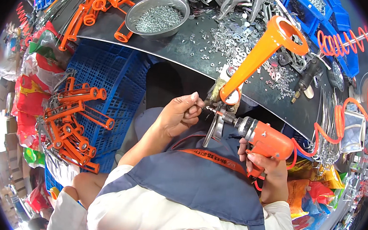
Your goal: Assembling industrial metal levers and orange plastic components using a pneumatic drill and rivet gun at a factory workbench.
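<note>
My right hand (pixel 261 162) is wrapped round the handle of an orange-red power drill (pixel 270 141), which points left in front of my apron. Close to the tip of its bit, my left hand (pixel 183 111) is closed in a pinch; what its fingers hold is too small to make out. A long orange frame (pixel 256 58) stands tilted at the table's edge, its narrow end beside the drill's bit and its wide ring toward the far right. Below that end, a flat metal piece (pixel 211 133) hangs down.
On the dark table (pixel 184 50) stand a metal bowl (pixel 159 18) of small fasteners and scattered loose hardware (pixel 228 43). Orange frames lie at the back left. Finished-looking orange assemblies (pixel 75 123) rest on a blue crate (pixel 104 78). A coiled orange hose (pixel 341 121) hangs at the right.
</note>
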Action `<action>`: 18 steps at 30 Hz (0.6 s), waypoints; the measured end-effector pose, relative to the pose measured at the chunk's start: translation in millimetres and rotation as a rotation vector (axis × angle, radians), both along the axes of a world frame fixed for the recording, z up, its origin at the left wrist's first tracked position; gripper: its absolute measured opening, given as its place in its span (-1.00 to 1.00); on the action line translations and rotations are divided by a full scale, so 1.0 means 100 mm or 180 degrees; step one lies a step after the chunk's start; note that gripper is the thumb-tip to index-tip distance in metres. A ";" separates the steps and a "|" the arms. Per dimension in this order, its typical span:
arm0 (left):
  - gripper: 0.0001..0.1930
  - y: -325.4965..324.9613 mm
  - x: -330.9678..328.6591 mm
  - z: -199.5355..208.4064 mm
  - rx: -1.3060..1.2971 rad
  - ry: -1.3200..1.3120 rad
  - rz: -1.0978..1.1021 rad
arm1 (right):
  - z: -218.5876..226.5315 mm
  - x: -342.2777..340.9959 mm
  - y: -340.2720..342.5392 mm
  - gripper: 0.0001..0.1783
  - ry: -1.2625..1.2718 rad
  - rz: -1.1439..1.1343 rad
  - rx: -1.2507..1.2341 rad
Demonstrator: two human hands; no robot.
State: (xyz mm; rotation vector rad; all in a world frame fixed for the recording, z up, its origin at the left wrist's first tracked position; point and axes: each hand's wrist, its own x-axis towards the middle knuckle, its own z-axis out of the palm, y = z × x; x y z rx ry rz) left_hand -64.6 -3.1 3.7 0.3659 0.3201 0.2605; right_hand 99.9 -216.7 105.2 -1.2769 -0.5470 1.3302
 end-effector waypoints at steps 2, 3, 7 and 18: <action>-0.76 -0.06 0.02 0.06 -0.0215 0.0284 0.0149 | -0.02 -0.03 -0.01 -0.59 0.0002 -0.0024 0.0050; -0.76 -0.08 0.03 0.11 -0.0214 0.0289 0.0136 | -0.03 -0.03 -0.01 -0.59 0.0007 -0.0037 0.0051; -0.80 -0.12 0.06 0.24 -0.0188 0.0566 0.0373 | -0.04 -0.02 -0.03 -0.56 -0.0022 0.0031 -0.0018; -0.72 -0.18 0.05 0.20 0.0484 0.0675 0.0301 | -0.05 -0.02 -0.03 -0.60 -0.0145 0.0120 -0.0048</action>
